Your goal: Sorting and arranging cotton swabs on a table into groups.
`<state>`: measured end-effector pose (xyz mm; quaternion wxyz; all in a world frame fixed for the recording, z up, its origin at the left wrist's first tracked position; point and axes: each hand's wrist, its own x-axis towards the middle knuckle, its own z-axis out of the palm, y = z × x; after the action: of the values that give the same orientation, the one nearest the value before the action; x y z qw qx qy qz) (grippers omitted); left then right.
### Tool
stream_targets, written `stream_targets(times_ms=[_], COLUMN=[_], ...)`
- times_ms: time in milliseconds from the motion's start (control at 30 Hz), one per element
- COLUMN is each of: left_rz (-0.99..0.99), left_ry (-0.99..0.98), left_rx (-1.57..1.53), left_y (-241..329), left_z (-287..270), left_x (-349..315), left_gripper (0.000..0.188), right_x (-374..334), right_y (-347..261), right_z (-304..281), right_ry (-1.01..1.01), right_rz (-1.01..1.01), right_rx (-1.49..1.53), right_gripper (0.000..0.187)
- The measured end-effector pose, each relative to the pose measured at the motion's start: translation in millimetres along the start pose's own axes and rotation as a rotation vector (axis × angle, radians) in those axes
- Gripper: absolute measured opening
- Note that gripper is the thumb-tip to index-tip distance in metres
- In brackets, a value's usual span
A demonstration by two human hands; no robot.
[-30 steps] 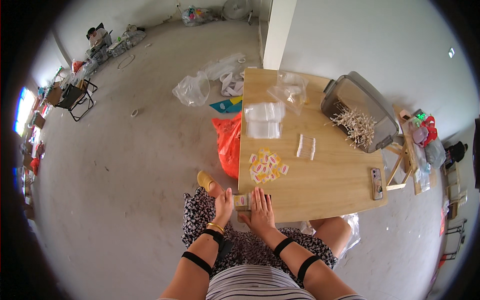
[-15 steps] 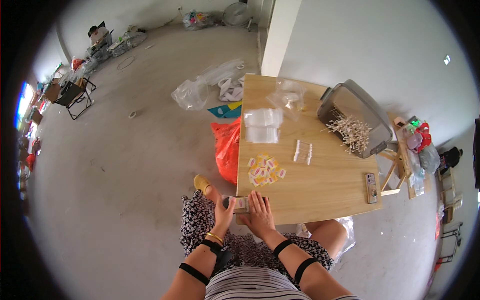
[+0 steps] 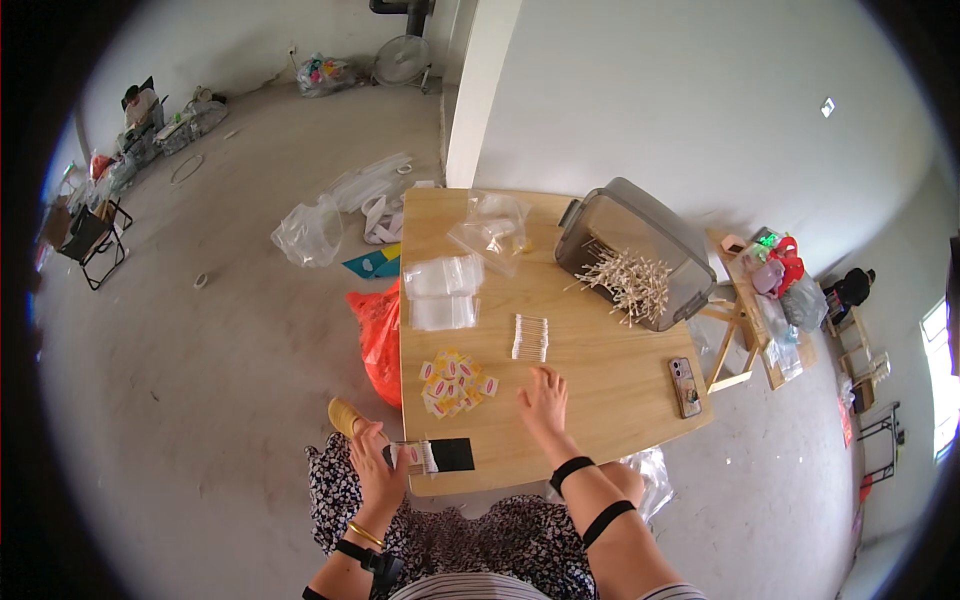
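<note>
My left hand point(image 3: 378, 475) is at the table's near left corner, its thumb pressed on a small clear packet point(image 3: 412, 457) with a label and thin white sticks inside. The packet lies over a flat black piece point(image 3: 453, 455) at the table edge. My right hand point(image 3: 545, 403) is over the table, empty, its fingers stretched forward and slightly apart. Just beyond its fingertips lies a neat row of cotton swabs point(image 3: 530, 338), apart from the hand. A loose pile of small yellow and white labels point(image 3: 455, 382) lies between my hands, further in.
Clear plastic bags point(image 3: 441, 292) lie stacked at the table's point(image 3: 590, 430) left. A tipped grey bin point(image 3: 640, 235) spills loose cotton swabs point(image 3: 630, 280) at the far right. A phone point(image 3: 685, 388) rests near the right edge. A red bag point(image 3: 376, 345) stands against the left side.
My right hand has left the packet and moved right and forward toward the row of swabs, uncovering the black piece. My left hand stays at the packet. The view has shifted right.
</note>
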<state>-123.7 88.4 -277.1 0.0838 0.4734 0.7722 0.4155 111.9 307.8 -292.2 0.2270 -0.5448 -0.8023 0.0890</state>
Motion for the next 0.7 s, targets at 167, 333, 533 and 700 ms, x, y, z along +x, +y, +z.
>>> stream_targets(times_ms=[167, 333, 533, 700], left_rz=[0.063, 0.109, 0.147, 0.165], left_ry=[-0.114, -0.202, -0.257, -0.254], left_rx=[-0.004, -0.007, 0.048, 0.053], left_y=[40, 55, 48, 46], left_z=[5, 15, 21, 24], left_x=[10, 11, 10, 11], left_gripper=[0.050, 0.046, 0.041, 0.040], right_x=[49, 69, 79, 86], right_y=[26, 31, 31, 31], right_z=[-2, 16, 21, 20], right_ry=[-0.161, -0.156, -0.102, -0.042], right_rz=[0.041, -0.016, -0.015, -0.061], right_rx=[-0.059, -0.091, -0.092, -0.083], right_gripper=[0.049, 0.049, 0.040, 0.033])
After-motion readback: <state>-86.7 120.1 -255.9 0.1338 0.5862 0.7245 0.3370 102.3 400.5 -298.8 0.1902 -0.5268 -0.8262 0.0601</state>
